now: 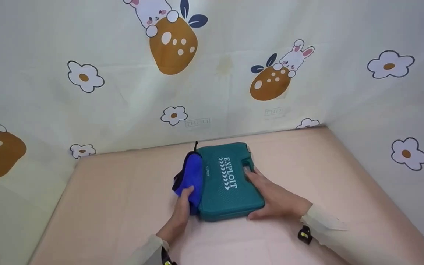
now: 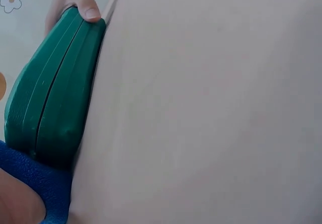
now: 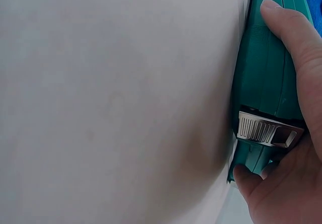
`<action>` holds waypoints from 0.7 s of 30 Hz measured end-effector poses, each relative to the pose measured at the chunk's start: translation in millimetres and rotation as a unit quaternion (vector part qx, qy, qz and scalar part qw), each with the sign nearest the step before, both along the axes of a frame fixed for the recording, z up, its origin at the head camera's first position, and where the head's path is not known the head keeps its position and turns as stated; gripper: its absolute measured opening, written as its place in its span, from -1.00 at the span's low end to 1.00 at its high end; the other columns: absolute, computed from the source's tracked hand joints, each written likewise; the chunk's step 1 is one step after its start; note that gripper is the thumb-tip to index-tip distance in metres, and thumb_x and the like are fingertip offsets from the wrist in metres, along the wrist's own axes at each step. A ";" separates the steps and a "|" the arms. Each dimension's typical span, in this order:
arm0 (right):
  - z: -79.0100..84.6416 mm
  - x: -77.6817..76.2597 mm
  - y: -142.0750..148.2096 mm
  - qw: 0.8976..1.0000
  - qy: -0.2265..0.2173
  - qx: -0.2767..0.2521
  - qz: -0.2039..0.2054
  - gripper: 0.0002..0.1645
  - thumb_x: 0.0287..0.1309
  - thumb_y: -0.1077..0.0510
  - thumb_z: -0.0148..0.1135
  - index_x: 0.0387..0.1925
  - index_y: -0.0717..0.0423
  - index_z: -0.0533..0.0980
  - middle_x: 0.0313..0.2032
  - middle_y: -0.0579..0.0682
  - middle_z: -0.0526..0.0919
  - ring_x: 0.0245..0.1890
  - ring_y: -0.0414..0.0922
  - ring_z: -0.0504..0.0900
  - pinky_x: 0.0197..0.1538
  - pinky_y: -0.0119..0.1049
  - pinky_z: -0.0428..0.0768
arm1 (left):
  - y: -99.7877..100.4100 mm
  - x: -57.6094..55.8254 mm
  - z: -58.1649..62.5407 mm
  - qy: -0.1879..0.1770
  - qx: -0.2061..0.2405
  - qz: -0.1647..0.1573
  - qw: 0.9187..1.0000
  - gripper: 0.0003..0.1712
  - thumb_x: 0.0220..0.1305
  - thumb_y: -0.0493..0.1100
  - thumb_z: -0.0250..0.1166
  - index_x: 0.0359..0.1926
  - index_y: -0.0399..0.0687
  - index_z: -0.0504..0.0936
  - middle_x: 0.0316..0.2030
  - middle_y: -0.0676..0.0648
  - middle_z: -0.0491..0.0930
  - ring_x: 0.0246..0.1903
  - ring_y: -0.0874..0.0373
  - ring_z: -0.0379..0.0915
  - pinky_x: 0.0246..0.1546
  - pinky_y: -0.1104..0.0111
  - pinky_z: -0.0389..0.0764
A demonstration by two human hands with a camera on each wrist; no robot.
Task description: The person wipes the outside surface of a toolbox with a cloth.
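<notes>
A teal plastic carrying case (image 1: 230, 198), with "EXPLOIT" lettered in white on its lid, lies closed on the table. My right hand (image 1: 278, 197) grips its right side at the handle, thumb along the near edge. In the right wrist view, a metal latch (image 3: 266, 129) shows beside the handle. Against the case's left side is a blue fabric piece (image 1: 193, 173) with black edging and a black cord; its exact kind is unclear. My left hand (image 1: 179, 217) holds this fabric with the thumb on top, its other fingers mostly hidden.
A pale pink cover (image 1: 123, 206) lies over the table. Behind and beside it hangs a light curtain (image 1: 226, 95) printed with rabbits and flowers, meeting the table just beyond the case. Dark bands sit at both wrists.
</notes>
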State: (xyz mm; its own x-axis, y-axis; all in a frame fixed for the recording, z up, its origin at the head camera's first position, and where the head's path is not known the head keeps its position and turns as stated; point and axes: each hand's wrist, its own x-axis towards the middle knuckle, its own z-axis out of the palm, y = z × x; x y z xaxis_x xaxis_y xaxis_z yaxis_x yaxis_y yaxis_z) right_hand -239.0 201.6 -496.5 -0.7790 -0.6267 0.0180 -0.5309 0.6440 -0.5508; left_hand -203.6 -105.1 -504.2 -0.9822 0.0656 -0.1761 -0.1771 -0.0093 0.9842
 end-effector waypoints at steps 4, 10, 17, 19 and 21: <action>-2.2 -0.2 0.7 1.000 0.004 0.000 0.002 0.60 -0.08 -0.46 0.50 0.63 -0.02 -0.33 0.60 0.08 -0.30 0.56 0.02 -0.28 0.44 0.02 0.09 | -0.1 5.9 -1.4 0.006 0.011 -0.004 1.000 -0.05 0.52 0.14 -0.13 0.54 -0.44 -0.30 0.53 -0.38 -0.19 0.49 -0.27 -0.28 0.44 -0.12 -0.29; -2.3 0.0 1.2 1.000 0.007 0.000 0.002 0.59 -0.08 -0.47 0.49 0.63 -0.05 -0.35 0.60 0.07 -0.32 0.56 0.01 -0.28 0.44 -0.01 0.08 | 1.0 12.0 -3.3 -0.002 0.029 -0.002 1.000 -0.03 0.52 0.16 -0.14 0.54 -0.43 -0.35 0.53 -0.37 -0.22 0.48 -0.29 -0.29 0.42 -0.16 -0.28; -3.9 -0.8 0.6 1.000 0.011 -0.005 0.003 0.59 -0.08 -0.46 0.50 0.63 0.04 -0.29 0.60 0.07 -0.29 0.56 0.03 -0.32 0.44 0.04 0.08 | 3.5 17.0 -1.9 -0.012 0.057 -0.002 0.998 -0.02 0.50 0.13 -0.14 0.53 -0.41 -0.41 0.52 -0.39 -0.26 0.48 -0.31 -0.31 0.42 -0.17 -0.27; -4.1 -0.7 0.7 1.000 0.012 -0.005 0.005 0.59 -0.08 -0.45 0.50 0.63 0.07 -0.29 0.60 0.08 -0.28 0.56 0.04 -0.32 0.44 0.05 0.08 | 4.2 18.7 -0.9 -0.014 0.062 -0.004 0.998 -0.03 0.49 0.13 -0.14 0.53 -0.41 -0.41 0.51 -0.40 -0.26 0.48 -0.32 -0.31 0.42 -0.17 -0.28; -4.8 -0.8 0.9 1.000 0.016 -0.004 0.007 0.59 -0.08 -0.45 0.50 0.63 0.07 -0.27 0.60 0.09 -0.27 0.56 0.05 -0.31 0.43 0.06 0.10 | 4.8 20.8 0.3 -0.014 0.067 -0.004 0.998 -0.04 0.48 0.12 -0.15 0.53 -0.40 -0.40 0.50 -0.40 -0.25 0.48 -0.33 -0.32 0.42 -0.16 -0.29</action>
State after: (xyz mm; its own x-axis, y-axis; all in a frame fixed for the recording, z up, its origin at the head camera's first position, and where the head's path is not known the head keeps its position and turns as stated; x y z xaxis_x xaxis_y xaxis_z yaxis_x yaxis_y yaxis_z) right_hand -239.8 202.5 -501.3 -0.7691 -0.6373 0.0484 -0.5574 0.6318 -0.5387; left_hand -182.8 -100.3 -503.9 -0.9764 0.0989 -0.1919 -0.2045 -0.1388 0.9690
